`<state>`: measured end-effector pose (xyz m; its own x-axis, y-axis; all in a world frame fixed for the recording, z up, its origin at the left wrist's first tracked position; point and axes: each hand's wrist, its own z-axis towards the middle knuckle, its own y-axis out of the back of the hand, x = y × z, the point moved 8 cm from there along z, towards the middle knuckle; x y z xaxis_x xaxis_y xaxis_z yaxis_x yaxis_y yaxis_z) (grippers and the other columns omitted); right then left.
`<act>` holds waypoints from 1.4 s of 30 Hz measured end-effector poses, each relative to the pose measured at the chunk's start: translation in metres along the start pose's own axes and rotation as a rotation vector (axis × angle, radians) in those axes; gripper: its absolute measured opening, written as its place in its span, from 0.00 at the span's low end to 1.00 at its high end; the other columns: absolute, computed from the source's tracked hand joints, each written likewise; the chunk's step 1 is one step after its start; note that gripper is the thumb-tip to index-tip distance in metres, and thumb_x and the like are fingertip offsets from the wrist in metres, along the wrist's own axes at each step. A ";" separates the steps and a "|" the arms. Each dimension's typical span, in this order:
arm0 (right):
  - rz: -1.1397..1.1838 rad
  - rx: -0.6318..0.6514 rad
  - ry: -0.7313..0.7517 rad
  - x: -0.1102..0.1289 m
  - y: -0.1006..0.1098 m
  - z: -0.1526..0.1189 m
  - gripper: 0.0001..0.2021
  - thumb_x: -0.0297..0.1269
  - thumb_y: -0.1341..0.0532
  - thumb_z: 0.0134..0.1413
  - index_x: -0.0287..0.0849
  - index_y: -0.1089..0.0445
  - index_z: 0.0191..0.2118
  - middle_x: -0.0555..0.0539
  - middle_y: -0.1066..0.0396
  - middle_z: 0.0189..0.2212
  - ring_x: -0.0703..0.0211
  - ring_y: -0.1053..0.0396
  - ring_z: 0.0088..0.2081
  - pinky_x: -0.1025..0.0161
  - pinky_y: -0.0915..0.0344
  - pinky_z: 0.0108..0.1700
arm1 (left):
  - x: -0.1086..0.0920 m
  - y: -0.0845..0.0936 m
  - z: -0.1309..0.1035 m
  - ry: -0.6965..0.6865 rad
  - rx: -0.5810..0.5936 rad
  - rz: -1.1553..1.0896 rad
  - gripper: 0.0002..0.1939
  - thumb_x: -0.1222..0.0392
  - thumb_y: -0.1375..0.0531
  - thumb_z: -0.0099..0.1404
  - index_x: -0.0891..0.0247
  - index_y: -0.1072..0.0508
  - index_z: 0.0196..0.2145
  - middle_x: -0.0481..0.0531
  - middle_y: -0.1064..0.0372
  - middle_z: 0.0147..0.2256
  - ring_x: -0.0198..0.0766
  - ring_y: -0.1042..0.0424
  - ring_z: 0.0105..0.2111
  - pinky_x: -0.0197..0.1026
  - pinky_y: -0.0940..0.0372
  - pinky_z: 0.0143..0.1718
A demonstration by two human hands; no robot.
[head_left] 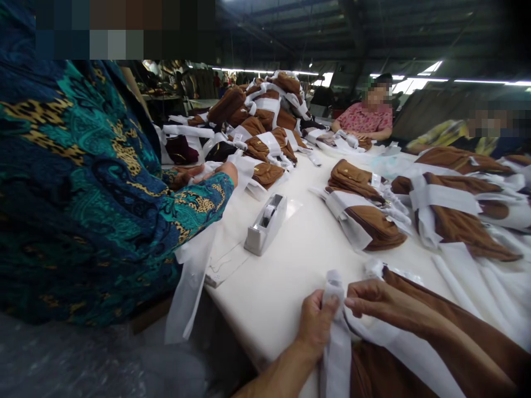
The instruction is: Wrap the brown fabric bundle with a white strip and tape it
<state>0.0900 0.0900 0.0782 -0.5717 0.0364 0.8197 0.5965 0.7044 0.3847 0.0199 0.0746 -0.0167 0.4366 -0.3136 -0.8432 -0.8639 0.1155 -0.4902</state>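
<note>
A co-worker in a teal patterned sleeve is sitting at far left, handling a white paper strip that is hanging over the table edge. Just right of that, a grey tape dispenser is standing on the white table. Behind it, banded brown garment bundles are piling up. At bottom centre, the person's left hand is closing around a white paper band, thumb pressing on it. The right hand is pinching the same band's upper end, directly beside the left. The band is wrapping a brown folded garment lying at the table's near edge. Two more people are sitting across the table, far right.
</note>
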 end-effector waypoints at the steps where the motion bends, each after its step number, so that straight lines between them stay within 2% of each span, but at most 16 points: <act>1: -0.013 0.007 -0.003 0.001 -0.001 0.004 0.18 0.51 0.45 0.50 0.40 0.38 0.23 0.55 0.47 0.18 0.68 0.53 0.22 0.67 0.55 0.24 | -0.003 0.000 0.000 -0.019 -0.001 0.001 0.18 0.48 0.43 0.56 0.69 0.32 0.32 0.49 0.39 0.25 0.30 0.44 0.24 0.33 0.49 0.25; 5: -0.095 -0.002 -0.023 -0.005 0.004 0.013 0.18 0.49 0.44 0.50 0.39 0.38 0.21 0.55 0.46 0.17 0.68 0.52 0.21 0.67 0.56 0.23 | -0.007 -0.001 -0.001 -0.038 -0.022 0.012 0.17 0.49 0.42 0.56 0.69 0.32 0.31 0.48 0.40 0.24 0.29 0.45 0.23 0.32 0.50 0.24; 13: -0.194 -0.095 -0.103 -0.035 0.018 0.022 0.19 0.50 0.45 0.49 0.39 0.39 0.19 0.55 0.46 0.15 0.69 0.51 0.19 0.67 0.56 0.21 | -0.001 -0.001 -0.001 -0.017 0.002 -0.025 0.16 0.49 0.43 0.57 0.68 0.32 0.32 0.47 0.40 0.24 0.29 0.45 0.22 0.32 0.49 0.23; 18: -0.439 -0.296 -0.175 -0.033 0.027 0.027 0.19 0.47 0.43 0.46 0.40 0.45 0.15 0.56 0.54 0.13 0.69 0.54 0.18 0.67 0.58 0.21 | -0.001 0.000 -0.001 -0.027 0.003 -0.039 0.16 0.49 0.43 0.57 0.67 0.32 0.33 0.48 0.39 0.25 0.29 0.44 0.23 0.31 0.48 0.24; 20: -0.513 -0.361 -0.179 -0.029 0.032 0.024 0.19 0.47 0.42 0.45 0.40 0.45 0.14 0.56 0.54 0.13 0.69 0.54 0.19 0.66 0.59 0.21 | -0.002 0.001 -0.002 -0.030 -0.011 -0.051 0.16 0.50 0.43 0.58 0.68 0.32 0.34 0.48 0.38 0.25 0.29 0.44 0.23 0.31 0.48 0.23; 22: -0.453 -0.317 -0.156 -0.028 0.031 0.021 0.18 0.48 0.43 0.45 0.39 0.40 0.17 0.55 0.49 0.14 0.69 0.51 0.19 0.67 0.56 0.21 | -0.002 0.001 -0.003 -0.018 -0.004 -0.088 0.16 0.50 0.43 0.58 0.68 0.33 0.34 0.48 0.38 0.25 0.29 0.43 0.22 0.31 0.47 0.23; 24: -0.264 -0.189 -0.120 -0.029 0.026 0.016 0.15 0.48 0.44 0.47 0.39 0.34 0.23 0.54 0.43 0.17 0.68 0.48 0.21 0.68 0.52 0.22 | -0.002 -0.001 -0.004 0.012 0.025 -0.139 0.16 0.50 0.43 0.58 0.68 0.33 0.34 0.49 0.37 0.24 0.29 0.41 0.22 0.32 0.46 0.23; 26: -0.087 -0.097 -0.106 -0.030 0.023 0.011 0.14 0.46 0.44 0.48 0.39 0.32 0.30 0.53 0.39 0.20 0.67 0.45 0.23 0.69 0.48 0.24 | -0.001 -0.003 -0.004 0.043 0.052 -0.180 0.16 0.51 0.43 0.58 0.69 0.34 0.35 0.49 0.36 0.24 0.29 0.40 0.21 0.32 0.45 0.22; 30: -0.031 -0.105 -0.125 -0.032 0.026 0.010 0.12 0.43 0.42 0.45 0.38 0.34 0.30 0.52 0.37 0.22 0.67 0.43 0.23 0.70 0.46 0.22 | -0.002 -0.004 -0.003 0.075 0.081 -0.215 0.15 0.52 0.43 0.58 0.69 0.34 0.36 0.49 0.36 0.24 0.29 0.39 0.21 0.30 0.45 0.21; 36: 0.048 -0.086 -0.108 -0.035 0.022 0.020 0.07 0.33 0.44 0.42 0.38 0.35 0.31 0.53 0.38 0.20 0.68 0.41 0.22 0.70 0.44 0.23 | -0.004 -0.006 -0.001 0.116 0.096 -0.268 0.15 0.53 0.43 0.59 0.66 0.36 0.39 0.48 0.36 0.24 0.29 0.37 0.19 0.30 0.45 0.18; 42: 0.072 -0.068 -0.051 -0.044 0.024 0.025 0.08 0.31 0.45 0.41 0.38 0.32 0.31 0.53 0.37 0.20 0.68 0.41 0.22 0.70 0.45 0.23 | -0.004 -0.007 -0.002 0.161 0.104 -0.274 0.16 0.52 0.43 0.58 0.65 0.36 0.40 0.48 0.35 0.25 0.29 0.37 0.19 0.30 0.44 0.19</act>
<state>0.1153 0.1227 0.0409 -0.5530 0.1229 0.8241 0.6732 0.6487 0.3550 0.0238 0.0730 -0.0094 0.5965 -0.4899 -0.6357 -0.6861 0.0998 -0.7206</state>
